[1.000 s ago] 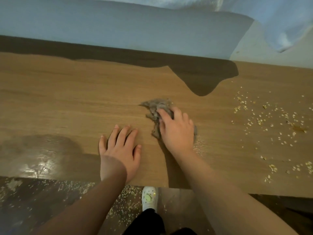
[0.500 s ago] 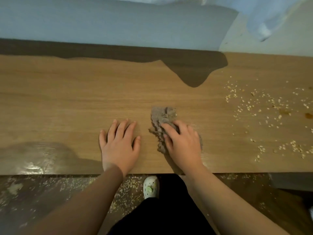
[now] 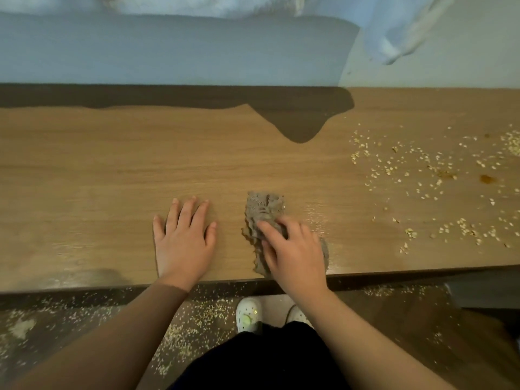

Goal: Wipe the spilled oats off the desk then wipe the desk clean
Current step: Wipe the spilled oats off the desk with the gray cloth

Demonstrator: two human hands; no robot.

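Brown wood-grain counter (image 3: 112, 164) | right hand (image 3: 295, 257) presses crumpled grey cloth (image 3: 264, 209), fingers spread | left hand (image 3: 183, 243) flat, holding nothing | risk: a hasty sweep may scatter pale oat flakes (image 3: 422, 164) onto the floor (image 3: 84, 319)

You have no text, label, brand, number or sign here that can be read.
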